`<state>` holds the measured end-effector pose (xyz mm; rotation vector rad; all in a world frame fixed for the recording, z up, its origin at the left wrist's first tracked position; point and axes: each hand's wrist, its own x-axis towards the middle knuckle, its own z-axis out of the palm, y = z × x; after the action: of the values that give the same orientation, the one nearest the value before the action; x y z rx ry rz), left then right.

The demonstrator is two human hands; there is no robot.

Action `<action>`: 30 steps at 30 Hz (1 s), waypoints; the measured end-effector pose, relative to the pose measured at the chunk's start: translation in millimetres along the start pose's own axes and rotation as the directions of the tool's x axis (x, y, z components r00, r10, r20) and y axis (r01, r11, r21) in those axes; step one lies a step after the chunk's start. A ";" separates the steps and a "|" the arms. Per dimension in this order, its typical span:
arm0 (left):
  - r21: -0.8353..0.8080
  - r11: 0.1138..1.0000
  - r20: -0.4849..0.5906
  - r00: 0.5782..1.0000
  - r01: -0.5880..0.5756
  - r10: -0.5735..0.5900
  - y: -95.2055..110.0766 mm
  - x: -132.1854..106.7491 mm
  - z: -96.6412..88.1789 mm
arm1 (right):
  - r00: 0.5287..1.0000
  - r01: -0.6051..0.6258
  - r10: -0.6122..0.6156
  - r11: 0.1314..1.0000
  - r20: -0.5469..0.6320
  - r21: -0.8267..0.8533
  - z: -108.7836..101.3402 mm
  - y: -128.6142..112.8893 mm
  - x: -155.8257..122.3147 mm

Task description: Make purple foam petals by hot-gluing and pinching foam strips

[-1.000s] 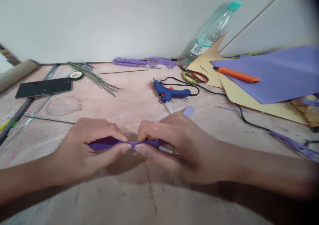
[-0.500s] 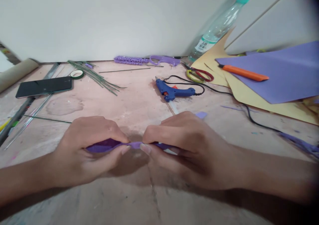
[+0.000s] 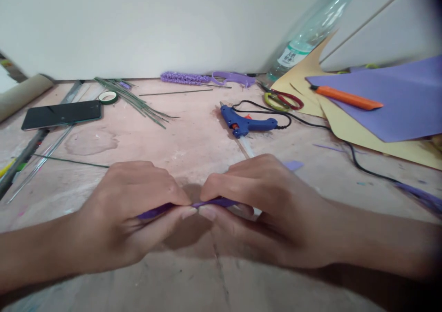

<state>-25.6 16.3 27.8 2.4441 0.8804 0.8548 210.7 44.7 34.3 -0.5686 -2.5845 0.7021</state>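
Between my two hands, just above the table, is a thin strip of purple craft foam or paper [image 3: 221,202]; I cannot tell which. My left hand [image 3: 138,206] pinches it between thumb and index finger. From the other side my right hand [image 3: 265,201] pinches the same strip, and the two thumb tips almost meet. Most of the strip is hidden behind the fingers. Beyond my right hand lies a blue hot glue gun [image 3: 250,122] with a clear glue stick in its back. A small purple scrap [image 3: 293,165] lies close to that hand.
Green wire stems [image 3: 138,102], a tape roll [image 3: 108,97] and a phone [image 3: 62,114] lie at the left. Along the back are a purple flower spike [image 3: 184,78] and scissors [image 3: 283,101]. At right are a leaning bottle [image 3: 317,26], an orange cutter [image 3: 348,97] and purple sheets [image 3: 390,118].
My left hand has moved right, towards my right hand, so the gap between the pinching fingers is narrower and less purple strip shows. The view has shifted slightly.
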 end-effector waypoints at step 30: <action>0.512 0.646 0.482 0.812 -0.567 0.330 -92.1 69.0 -4.7 | 0.797 0.374 -0.238 0.916 0.555 -0.144 39.4 -27.9 6.4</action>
<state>-25.8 130.0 9.1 3.3808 0.4414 0.2181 179.0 10.6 20.0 0.0099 -3.2061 0.4686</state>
